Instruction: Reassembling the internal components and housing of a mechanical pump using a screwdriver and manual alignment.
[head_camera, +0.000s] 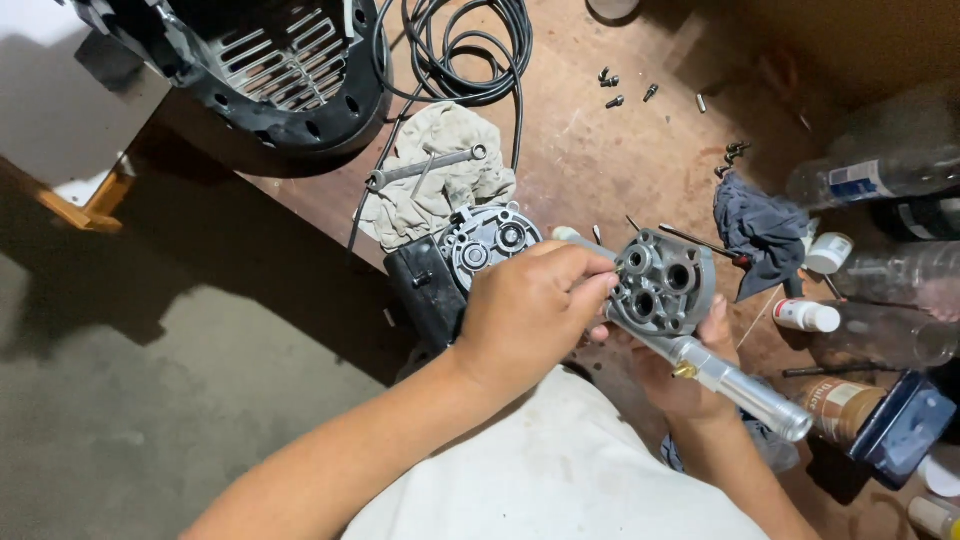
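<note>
My right hand (690, 385) holds a grey cast-metal pump head (665, 280) from below, with a silver tube fitting (745, 390) sticking out toward the lower right. My left hand (530, 310) reaches across, its fingertips pinched at the left side of the pump head's face, which shows several round bores. Whether something small sits between those fingertips I cannot tell. Just behind my left hand stands a black motor block with a grey round end plate (485, 245).
A dirty cloth (440, 170) with a spanner (425, 168) on it lies on the wooden bench (600, 160). Black fan housing (270, 70), coiled cable (470, 50), loose screws (625, 90), dark rag (755, 225), plastic bottles (880, 180) and small white bottles (805, 315) crowd the right side.
</note>
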